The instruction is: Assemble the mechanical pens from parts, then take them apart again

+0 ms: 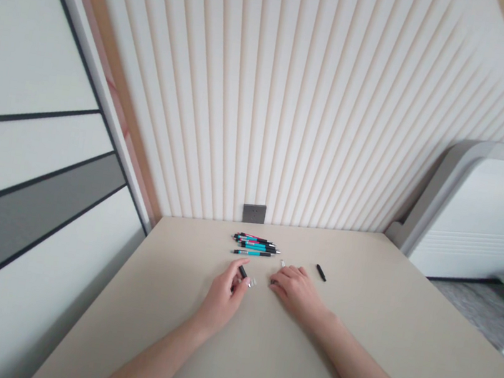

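Several black pens with teal or red barrels (255, 244) lie side by side on the beige table (304, 348), just beyond my hands. My left hand (223, 295) is shut on a short black pen section (243, 271), held between thumb and fingers. Small silver pen parts (253, 282) lie close to its fingertips. My right hand (296, 291) rests on the tabletop, fingers curled, and whether its fingertips hold a tiny part is hidden. A small metal piece (282, 263) lies just beyond it, and a loose black pen piece (321, 272) lies to its right.
A grey wall socket (254, 213) sits on the ribbed wall panel (294, 94) above the table's far edge. A white cabinet-like unit (479, 217) and a grey floor (490, 307) lie beyond the right edge. Striped wall panels (36, 138) run along the left.
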Demonstrator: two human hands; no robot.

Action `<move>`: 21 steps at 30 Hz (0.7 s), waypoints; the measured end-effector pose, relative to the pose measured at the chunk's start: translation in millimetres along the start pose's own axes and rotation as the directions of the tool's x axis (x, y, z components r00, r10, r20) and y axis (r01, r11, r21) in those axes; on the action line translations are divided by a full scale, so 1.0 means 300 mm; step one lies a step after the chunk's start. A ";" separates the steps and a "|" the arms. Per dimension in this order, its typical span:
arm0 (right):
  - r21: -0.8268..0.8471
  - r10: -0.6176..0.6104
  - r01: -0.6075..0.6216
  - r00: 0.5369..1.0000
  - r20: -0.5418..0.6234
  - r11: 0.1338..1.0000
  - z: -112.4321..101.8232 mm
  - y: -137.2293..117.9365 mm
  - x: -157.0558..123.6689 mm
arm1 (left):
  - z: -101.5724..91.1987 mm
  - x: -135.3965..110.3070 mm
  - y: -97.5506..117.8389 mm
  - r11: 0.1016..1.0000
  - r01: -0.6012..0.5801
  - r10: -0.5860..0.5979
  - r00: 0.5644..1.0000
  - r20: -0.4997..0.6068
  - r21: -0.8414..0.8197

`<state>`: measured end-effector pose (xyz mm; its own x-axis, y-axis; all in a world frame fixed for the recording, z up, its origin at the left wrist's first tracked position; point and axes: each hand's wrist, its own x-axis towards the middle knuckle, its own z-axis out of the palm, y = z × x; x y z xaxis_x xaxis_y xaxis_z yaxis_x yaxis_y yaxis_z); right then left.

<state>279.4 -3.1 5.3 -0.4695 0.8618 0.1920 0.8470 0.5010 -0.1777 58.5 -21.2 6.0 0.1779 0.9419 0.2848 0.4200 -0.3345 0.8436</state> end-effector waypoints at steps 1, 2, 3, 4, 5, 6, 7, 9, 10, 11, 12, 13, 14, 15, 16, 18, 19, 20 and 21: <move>0.009 0.004 -0.004 1.000 0.000 1.000 0.004 0.000 0.002 | 0.000 0.000 0.001 1.000 0.004 -0.004 1.000 0.004 -0.002; 0.018 0.008 -0.008 1.000 -0.002 1.000 0.008 0.002 0.004 | 0.001 0.000 0.002 1.000 0.007 -0.007 1.000 0.008 -0.003; 0.027 0.012 -0.012 1.000 -0.005 1.000 0.012 0.003 0.006 | 0.001 0.000 0.003 1.000 0.010 -0.010 1.000 0.012 -0.005; 0.038 0.016 -0.016 1.000 -0.011 0.999 0.014 0.005 0.007 | 0.001 0.000 0.005 1.000 0.012 -0.012 1.000 0.015 -0.007; 0.048 0.019 -0.018 1.000 -0.020 0.999 0.017 0.007 0.008 | 0.001 0.000 0.007 1.000 0.012 -0.012 1.000 0.018 -0.008; 0.057 0.020 -0.018 0.999 -0.028 0.998 0.019 0.008 0.008 | 0.001 0.000 0.008 1.000 0.012 -0.011 1.000 0.020 -0.008; 0.065 0.022 -0.019 0.999 -0.035 0.998 0.020 0.009 0.009 | 0.001 0.000 0.010 1.000 0.011 -0.011 1.000 0.020 -0.008; 0.080 0.027 -0.024 0.999 -0.042 0.997 0.023 0.009 0.010 | 0.000 0.000 0.012 1.000 0.011 -0.011 1.000 0.021 -0.007; 0.089 0.030 -0.026 0.999 -0.040 0.996 0.023 0.009 0.010 | 0.000 -0.001 0.013 1.000 0.012 -0.012 1.000 0.022 -0.006; 0.098 0.031 -0.027 0.999 -0.037 0.995 0.024 0.008 0.011 | 0.000 0.000 0.013 1.000 0.014 -0.014 1.000 0.022 -0.006; 0.108 0.031 -0.027 0.999 -0.034 0.994 0.024 0.007 0.012 | -0.001 0.000 0.013 1.000 0.015 -0.014 1.000 0.022 -0.005; 0.117 0.029 -0.026 0.999 -0.031 0.993 0.025 0.006 0.013 | -0.001 0.000 0.013 1.000 0.014 -0.014 1.000 0.024 -0.004; 0.124 0.026 -0.022 0.999 -0.030 0.992 0.025 0.005 0.013 | -0.001 0.000 0.012 1.000 0.014 -0.014 1.000 0.025 -0.003; 0.131 0.022 -0.018 0.999 -0.030 0.991 0.026 0.004 0.014 | -0.002 0.000 0.012 1.000 0.012 -0.012 1.000 0.024 -0.001; 0.137 0.017 -0.012 0.999 -0.032 0.990 0.027 0.004 0.014 | -0.002 0.000 0.011 1.000 0.010 -0.010 1.000 0.024 0.002; 0.150 0.004 0.002 0.999 -0.039 0.989 0.030 0.003 0.013 | -0.002 0.000 0.009 1.000 0.006 -0.006 1.000 0.024 0.005; 0.155 -0.002 0.008 0.999 -0.043 0.988 0.031 0.003 0.013 | -0.001 0.000 0.008 1.000 0.003 -0.003 1.000 0.025 0.006; 0.158 -0.005 0.012 0.999 -0.046 0.987 0.032 0.002 0.013 | 0.000 -0.001 0.007 1.000 0.000 0.000 1.000 0.025 0.005; 0.159 -0.008 0.015 0.999 -0.048 0.987 0.033 0.002 0.013 | 0.000 -0.001 0.006 1.000 -0.003 0.003 1.000 0.027 0.005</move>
<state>275.5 1.4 -3.5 -0.4633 0.8532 0.2396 0.7892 0.5202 -0.3263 59.3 -22.2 7.4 0.2027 0.9398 0.2750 0.4243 -0.3374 0.8403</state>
